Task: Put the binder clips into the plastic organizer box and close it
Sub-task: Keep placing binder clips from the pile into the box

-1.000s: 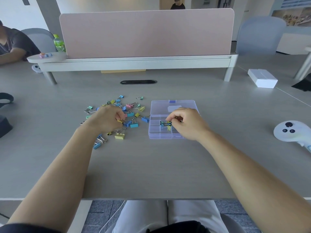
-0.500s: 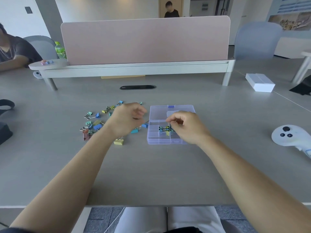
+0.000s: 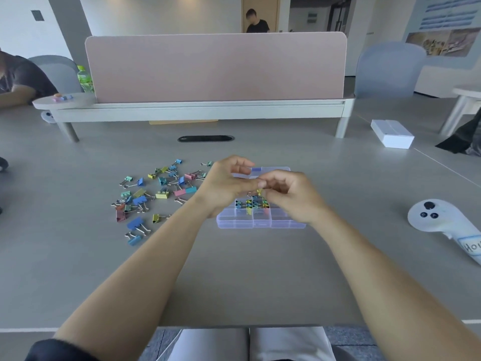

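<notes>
Nearest, at 6 o'clock: two bare forearms stretched up the table (image 3: 247,282), meeting over the clear box (image 3: 260,224).

Possible trouble, from the near side outward:
- **Bad landing.** Front row of the box empty, middle row already crowded with stored clips (image 3: 251,204). Risk of a bounce onto the table if the yellow clip (image 3: 259,191) is released onto that heap. Equal risk of a landing astride a partition and a lid (image 3: 272,169) unable to shut later. Safer aimed at a bare compartment.
- **Sliding box.** Probably light, and held down by neither hand, so easily shoved by a wrist.
- **Slip in the handover.** Done in mid-air, with a small springy thing and perhaps only a wire handle to pinch.
- **Tangled pile.** Out at 9 o'clock of the box, loose clips (image 3: 161,188) lying handle through handle, apt to drag neighbours along when picked.

Pose next:
- **Left hand** (image 3: 223,186): Above the box's 10 o'clock corner, fingers curled, thumb stretched rightward to the meeting point. Cannot tell whether gripping the clip as well.
- **Right hand** (image 3: 294,196): Over the 2 o'clock side, thumb and forefinger closed on the top of the yellow clip, remaining fingers loosely bent.
- **Yellow clip:** Hanging just above the middle row, seemingly not touching the stored ones.
- **Lid:** Laid open flat at 12 o'clock, largely hidden behind both hands.

Farther off: a white controller (image 3: 437,220) at 3 o'clock, a white carton (image 3: 393,132) at 1 o'clock, and a pink divider (image 3: 216,66) at 12.
</notes>
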A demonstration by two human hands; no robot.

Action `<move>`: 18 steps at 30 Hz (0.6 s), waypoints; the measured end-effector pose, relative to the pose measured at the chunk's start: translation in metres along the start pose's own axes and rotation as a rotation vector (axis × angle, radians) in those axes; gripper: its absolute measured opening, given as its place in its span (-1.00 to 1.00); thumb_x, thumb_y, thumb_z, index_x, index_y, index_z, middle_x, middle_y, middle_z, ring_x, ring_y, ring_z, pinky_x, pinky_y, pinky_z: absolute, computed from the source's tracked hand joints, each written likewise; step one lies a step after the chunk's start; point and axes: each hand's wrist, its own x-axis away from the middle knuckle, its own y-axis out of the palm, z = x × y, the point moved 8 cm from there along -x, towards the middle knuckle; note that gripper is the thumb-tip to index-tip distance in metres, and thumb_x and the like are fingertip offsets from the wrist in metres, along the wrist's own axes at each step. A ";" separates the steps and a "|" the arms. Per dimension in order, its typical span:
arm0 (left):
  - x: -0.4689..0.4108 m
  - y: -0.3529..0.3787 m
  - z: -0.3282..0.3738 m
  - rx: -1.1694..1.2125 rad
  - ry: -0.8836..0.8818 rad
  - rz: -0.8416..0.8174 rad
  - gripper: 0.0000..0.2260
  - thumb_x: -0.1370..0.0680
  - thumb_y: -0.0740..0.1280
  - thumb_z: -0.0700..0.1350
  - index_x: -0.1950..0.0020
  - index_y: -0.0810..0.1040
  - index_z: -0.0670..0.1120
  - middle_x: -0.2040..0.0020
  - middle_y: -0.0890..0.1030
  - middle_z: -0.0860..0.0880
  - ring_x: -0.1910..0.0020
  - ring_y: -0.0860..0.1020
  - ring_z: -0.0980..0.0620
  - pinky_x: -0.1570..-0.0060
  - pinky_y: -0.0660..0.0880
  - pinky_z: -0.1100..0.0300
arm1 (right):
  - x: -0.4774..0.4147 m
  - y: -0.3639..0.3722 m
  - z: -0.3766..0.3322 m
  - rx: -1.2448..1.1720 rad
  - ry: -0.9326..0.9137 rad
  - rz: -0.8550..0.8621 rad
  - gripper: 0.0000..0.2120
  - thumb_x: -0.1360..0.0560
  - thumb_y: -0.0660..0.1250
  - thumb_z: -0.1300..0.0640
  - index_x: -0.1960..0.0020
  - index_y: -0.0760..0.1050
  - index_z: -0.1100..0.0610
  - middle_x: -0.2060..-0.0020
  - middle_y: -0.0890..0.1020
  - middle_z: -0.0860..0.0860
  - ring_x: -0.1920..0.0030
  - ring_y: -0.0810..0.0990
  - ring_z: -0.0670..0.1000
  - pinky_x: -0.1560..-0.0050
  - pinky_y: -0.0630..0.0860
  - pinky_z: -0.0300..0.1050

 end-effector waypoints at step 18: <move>0.015 0.008 0.000 -0.696 0.144 -0.167 -0.94 -0.45 0.46 -0.13 0.17 0.70 0.03 0.26 0.67 0.11 0.25 0.61 0.22 0.13 0.58 0.25 | 0.010 -0.001 0.009 0.278 0.113 -0.068 -0.82 -0.41 0.43 0.23 0.27 0.55 -0.02 0.44 0.57 -0.19 0.46 0.46 -0.20 0.37 0.38 -0.32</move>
